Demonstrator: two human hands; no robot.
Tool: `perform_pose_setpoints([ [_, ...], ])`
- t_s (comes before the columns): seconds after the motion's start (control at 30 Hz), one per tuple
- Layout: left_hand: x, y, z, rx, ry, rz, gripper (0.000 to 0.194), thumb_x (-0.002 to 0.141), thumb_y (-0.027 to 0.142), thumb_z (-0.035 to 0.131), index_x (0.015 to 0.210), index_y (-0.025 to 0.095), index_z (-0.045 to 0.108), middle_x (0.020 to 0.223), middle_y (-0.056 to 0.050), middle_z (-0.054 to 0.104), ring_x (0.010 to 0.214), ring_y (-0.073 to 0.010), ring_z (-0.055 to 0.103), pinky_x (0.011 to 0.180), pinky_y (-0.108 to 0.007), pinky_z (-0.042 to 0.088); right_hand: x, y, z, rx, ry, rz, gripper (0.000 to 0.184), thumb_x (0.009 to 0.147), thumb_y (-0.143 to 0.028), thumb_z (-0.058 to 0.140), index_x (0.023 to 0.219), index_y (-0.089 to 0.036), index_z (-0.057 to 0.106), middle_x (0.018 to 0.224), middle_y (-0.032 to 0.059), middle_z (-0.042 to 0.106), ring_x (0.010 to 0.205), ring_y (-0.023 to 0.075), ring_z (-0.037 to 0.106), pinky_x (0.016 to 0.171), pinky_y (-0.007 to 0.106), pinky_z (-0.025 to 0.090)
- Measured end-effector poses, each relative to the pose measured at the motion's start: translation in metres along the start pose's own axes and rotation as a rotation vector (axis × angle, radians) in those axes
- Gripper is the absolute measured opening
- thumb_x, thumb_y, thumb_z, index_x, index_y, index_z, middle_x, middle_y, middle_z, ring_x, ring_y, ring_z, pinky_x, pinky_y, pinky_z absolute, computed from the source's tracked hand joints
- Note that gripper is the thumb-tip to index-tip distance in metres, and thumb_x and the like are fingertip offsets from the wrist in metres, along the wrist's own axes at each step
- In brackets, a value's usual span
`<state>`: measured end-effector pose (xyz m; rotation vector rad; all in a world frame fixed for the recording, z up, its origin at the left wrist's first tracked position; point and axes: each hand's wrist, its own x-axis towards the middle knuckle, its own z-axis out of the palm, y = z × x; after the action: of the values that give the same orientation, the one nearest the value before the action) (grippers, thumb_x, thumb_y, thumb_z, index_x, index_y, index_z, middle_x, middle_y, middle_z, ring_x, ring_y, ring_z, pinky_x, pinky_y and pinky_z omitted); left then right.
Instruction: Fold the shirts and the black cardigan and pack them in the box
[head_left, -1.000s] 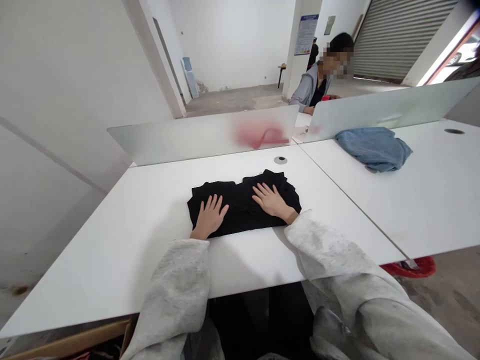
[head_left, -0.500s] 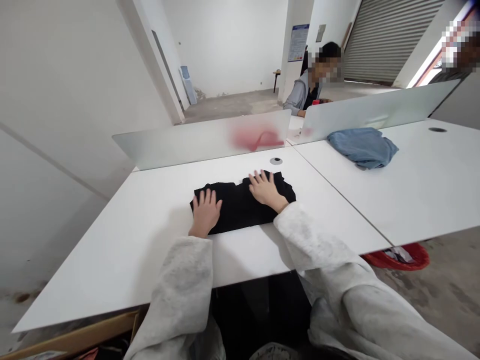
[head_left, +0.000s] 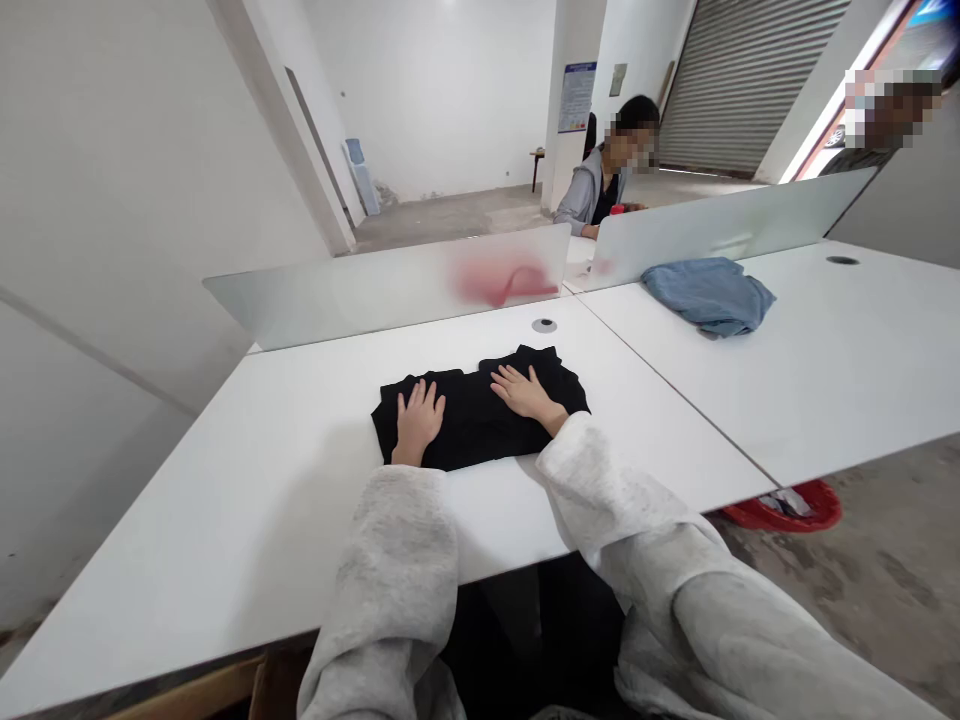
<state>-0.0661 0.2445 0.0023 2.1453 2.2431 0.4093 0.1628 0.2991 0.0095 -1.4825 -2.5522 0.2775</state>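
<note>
A black folded garment (head_left: 472,425) lies flat on the white table (head_left: 315,540), its far edge uneven and its near edge fairly straight. Pressed on its left part is my left hand (head_left: 420,420), palm down with the fingers stretched out. My right hand (head_left: 523,393) rests on the right part, also flat, its fingers pointing to the far left. Neither hand grips the cloth. What kind of garment it is does not show.
Frosted dividers (head_left: 390,285) run along the table's far edge. A blue garment (head_left: 709,293) lies on the right-hand table. Beyond the divider sits a person (head_left: 589,190); another is at far right. Below stands a red-lined bin (head_left: 821,505).
My left hand has slid a little inward over the black garment, showing more of its left edge. My right hand has shifted slightly towards me. The camera view has turned a little.
</note>
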Motion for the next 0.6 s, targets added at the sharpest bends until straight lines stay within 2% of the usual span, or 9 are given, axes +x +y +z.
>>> perform_pose_setpoints([
  [0.1, 0.001, -0.010, -0.001, -0.003, -0.023, -0.071, 0.061, 0.095, 0.046, 0.023, 0.146, 0.014, 0.032, 0.155, -0.011, 0.024, 0.144, -0.0273, 0.018, 0.116, -0.055, 0.007, -0.006, 0.022, -0.003, -0.046, 0.016, 0.031, 0.054, 0.100, -0.042, 0.019, 0.147, -0.020, 0.032, 0.155, 0.0074, 0.023, 0.144, 0.0263, 0.013, 0.112, 0.061, 0.004],
  [0.2, 0.001, -0.024, -0.005, -0.013, -0.051, -0.150, 0.065, 0.094, 0.050, 0.022, 0.148, 0.016, 0.027, 0.157, -0.009, 0.019, 0.144, -0.0289, 0.015, 0.115, -0.056, 0.009, -0.010, 0.039, -0.004, -0.085, 0.053, 0.105, 0.055, 0.099, -0.044, 0.020, 0.148, -0.021, 0.031, 0.156, 0.0065, 0.021, 0.144, 0.0273, 0.013, 0.113, 0.058, 0.010],
  [0.3, -0.003, -0.041, -0.010, -0.026, -0.076, -0.227, 0.068, 0.093, 0.054, 0.020, 0.149, 0.017, 0.024, 0.157, -0.010, 0.018, 0.144, -0.0310, 0.016, 0.113, -0.059, 0.012, -0.012, 0.050, -0.002, -0.061, 0.087, 0.219, 0.056, 0.099, -0.044, 0.018, 0.149, -0.022, 0.027, 0.156, 0.0085, 0.020, 0.144, 0.0285, 0.014, 0.111, 0.061, 0.014],
  [0.43, -0.012, -0.057, -0.013, -0.039, -0.083, -0.287, 0.072, 0.092, 0.056, 0.020, 0.149, 0.013, 0.022, 0.156, -0.013, 0.018, 0.144, -0.0305, 0.017, 0.114, -0.053, 0.016, -0.012, 0.055, -0.001, 0.005, 0.101, 0.268, 0.055, 0.099, -0.043, 0.019, 0.149, -0.020, 0.027, 0.156, 0.0102, 0.022, 0.144, 0.0255, 0.016, 0.110, 0.060, 0.018],
  [0.6, -0.024, -0.059, -0.013, -0.033, -0.068, -0.283, 0.068, 0.094, 0.051, 0.022, 0.148, 0.011, 0.025, 0.154, -0.017, 0.025, 0.143, -0.0298, 0.021, 0.114, -0.049, 0.019, -0.015, 0.051, -0.005, 0.024, 0.130, 0.247, 0.051, 0.099, -0.036, 0.026, 0.146, -0.019, 0.034, 0.155, 0.0101, 0.025, 0.144, 0.0236, 0.016, 0.112, 0.053, 0.022],
])
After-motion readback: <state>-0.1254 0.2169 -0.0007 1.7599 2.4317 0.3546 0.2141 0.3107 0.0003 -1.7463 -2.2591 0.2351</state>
